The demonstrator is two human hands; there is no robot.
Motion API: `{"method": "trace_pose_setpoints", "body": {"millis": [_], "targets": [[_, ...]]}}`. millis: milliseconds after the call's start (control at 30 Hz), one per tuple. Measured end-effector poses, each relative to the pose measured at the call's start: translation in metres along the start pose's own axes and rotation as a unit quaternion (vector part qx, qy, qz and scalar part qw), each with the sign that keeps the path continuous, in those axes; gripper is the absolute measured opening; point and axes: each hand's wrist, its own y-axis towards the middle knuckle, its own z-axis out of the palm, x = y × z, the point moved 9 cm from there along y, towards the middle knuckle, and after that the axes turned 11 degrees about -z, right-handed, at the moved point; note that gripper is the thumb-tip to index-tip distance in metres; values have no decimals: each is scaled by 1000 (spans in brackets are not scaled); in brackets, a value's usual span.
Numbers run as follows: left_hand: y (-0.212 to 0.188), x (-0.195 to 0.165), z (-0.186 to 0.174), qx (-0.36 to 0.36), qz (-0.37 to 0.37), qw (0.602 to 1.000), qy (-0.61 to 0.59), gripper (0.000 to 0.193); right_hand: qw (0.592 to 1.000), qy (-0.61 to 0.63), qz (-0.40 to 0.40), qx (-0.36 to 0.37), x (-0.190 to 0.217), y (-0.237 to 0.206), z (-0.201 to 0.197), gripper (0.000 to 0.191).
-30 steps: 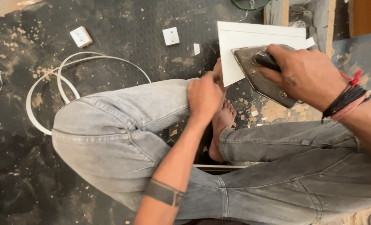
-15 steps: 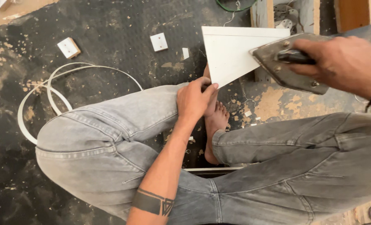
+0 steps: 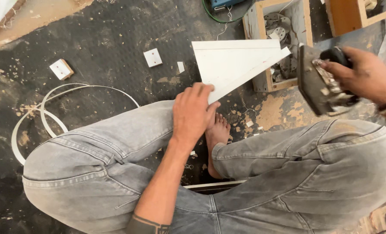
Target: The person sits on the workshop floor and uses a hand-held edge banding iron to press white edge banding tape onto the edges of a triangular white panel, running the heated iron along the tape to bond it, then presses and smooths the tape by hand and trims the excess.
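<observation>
A white block (image 3: pixel 61 69) and a looped white strip (image 3: pixel 50 113) are seen at the far left on the dark, sawdust-strewn floor (image 3: pixel 106 39). A small white square (image 3: pixel 152 57) lies farther right. The left hand (image 3: pixel 194 113) is laid palm down over the raised grey-trousered knee, its fingers pressed on the narrow tip of a white triangular panel (image 3: pixel 234 65), which is held flat against the floor just above a bare foot (image 3: pixel 216 134). Behind the panel's wide end, a wooden box (image 3: pixel 262 26) holding metal discs is set. At the right, a worn metal tool (image 3: pixel 320 82) is gripped by its black handle in the closed right hand (image 3: pixel 366 73), lifted clear of the panel.
</observation>
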Motion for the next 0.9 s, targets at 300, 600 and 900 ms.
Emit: {"method": "trace_pose_setpoints", "body": {"millis": [300,600,900], "targets": [[-17,-5,4,-20,71,997,19,21,982,157,51,-95,3,11,32,40],[-17,1,5,-23,45,998,-41,23,912,-101,-276,-285,117,-8,-17,26],[-20,9,1,17,22,998,-59,23,861,-127,-436,-229,231,52,16,39]]}}
